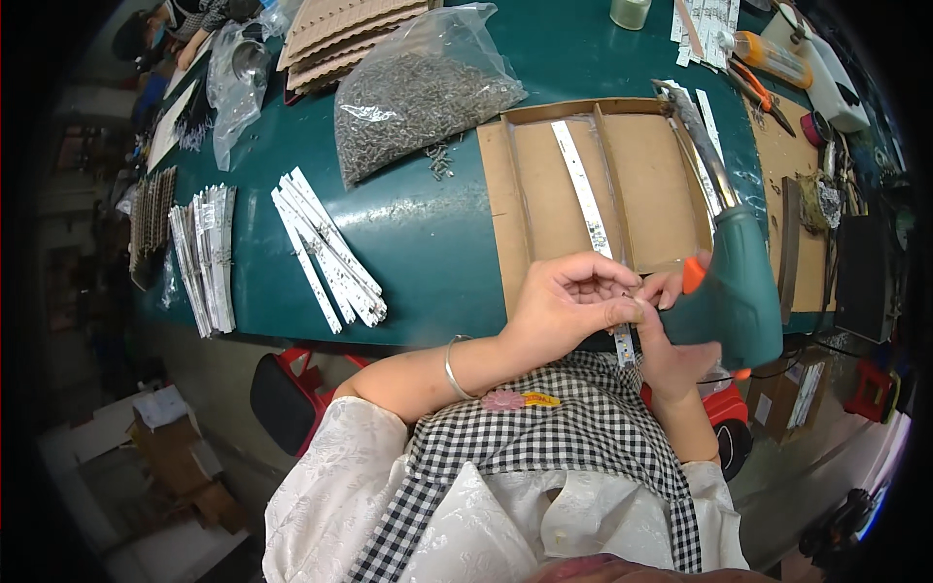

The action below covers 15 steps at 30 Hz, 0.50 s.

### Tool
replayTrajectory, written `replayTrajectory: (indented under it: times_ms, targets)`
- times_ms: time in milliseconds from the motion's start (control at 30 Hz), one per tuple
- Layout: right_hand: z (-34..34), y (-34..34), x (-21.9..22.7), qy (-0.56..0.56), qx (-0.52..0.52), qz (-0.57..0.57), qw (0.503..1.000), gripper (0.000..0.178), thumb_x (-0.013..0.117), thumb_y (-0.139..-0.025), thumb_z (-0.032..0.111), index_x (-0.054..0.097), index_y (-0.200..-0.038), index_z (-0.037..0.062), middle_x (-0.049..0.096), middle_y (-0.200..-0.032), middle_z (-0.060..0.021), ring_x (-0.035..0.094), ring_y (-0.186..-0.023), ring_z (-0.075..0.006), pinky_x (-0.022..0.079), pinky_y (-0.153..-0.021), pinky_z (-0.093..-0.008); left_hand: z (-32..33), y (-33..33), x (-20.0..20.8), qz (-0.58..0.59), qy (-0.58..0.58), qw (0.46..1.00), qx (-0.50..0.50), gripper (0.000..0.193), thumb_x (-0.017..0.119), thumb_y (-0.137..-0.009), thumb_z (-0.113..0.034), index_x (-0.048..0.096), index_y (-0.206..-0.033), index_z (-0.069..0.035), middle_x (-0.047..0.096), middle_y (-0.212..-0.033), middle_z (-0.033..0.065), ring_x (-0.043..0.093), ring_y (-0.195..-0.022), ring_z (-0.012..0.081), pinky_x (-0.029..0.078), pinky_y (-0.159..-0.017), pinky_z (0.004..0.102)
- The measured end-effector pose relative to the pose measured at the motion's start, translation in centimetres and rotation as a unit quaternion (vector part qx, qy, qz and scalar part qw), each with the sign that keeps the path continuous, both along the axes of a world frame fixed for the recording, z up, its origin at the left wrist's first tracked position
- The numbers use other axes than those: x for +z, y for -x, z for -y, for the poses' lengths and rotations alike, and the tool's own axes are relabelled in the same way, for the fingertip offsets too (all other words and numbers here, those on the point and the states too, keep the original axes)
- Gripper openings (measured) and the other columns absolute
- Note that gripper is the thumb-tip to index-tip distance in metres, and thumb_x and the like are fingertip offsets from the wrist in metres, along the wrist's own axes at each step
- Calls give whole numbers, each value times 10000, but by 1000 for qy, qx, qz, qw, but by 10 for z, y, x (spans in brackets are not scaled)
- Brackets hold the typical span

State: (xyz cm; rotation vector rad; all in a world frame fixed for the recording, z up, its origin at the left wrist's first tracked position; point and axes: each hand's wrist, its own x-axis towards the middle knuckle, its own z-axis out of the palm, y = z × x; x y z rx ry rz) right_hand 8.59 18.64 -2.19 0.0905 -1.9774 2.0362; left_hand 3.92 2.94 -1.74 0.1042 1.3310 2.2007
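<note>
My left hand (573,303) is closed, thumb and fingertips pinched together above a narrow white circuit-board strip (583,189). Against it, my right hand (671,355) is closed too, its thumb and fingers meeting the left fingertips. Something tiny seems to be between them, too small to make out. The strip runs from a shallow cardboard tray (651,107) down under my hands, and its near end shows below them. A green tool with an orange trigger and metal tube (743,291) stands in front of part of my right hand.
A clear bag of small metal pieces (418,107) lies at the back, some spilled beside it. White strips form a bundle (330,253) and another stack (204,257) on the left. Brown corrugated sheets (340,39) are piled behind. Orange-handled pliers (758,92) and bottles lie back right.
</note>
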Motion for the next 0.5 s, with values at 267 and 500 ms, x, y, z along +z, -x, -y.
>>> replayTrajectory:
  times_ms: [267, 500]
  targets:
    - [1, 8, 6, 87, 17, 67, 994, 649, 659, -804, -156, 384, -1371, -2, 499, -918, -53, 581, -840, -151, 503, -755, -296, 23, 19, 7, -384, 203, 901, -9, 151, 772, -791, 18, 748, -940, 5, 751, -897, 131, 738, -808, 204, 585, -726, 290]
    - [3, 12, -4, 87, 2, 88, 992, 211, 701, -840, -100, 593, -972, 24, 607, -878, 0, 571, -755, -59, 471, -666, -217, 27, 30, 4, -423, 273, 864, 14, 128, 746, -743, 47, 748, -862, 2, 757, -867, 118, 742, -775, 222, 577, -697, 277]
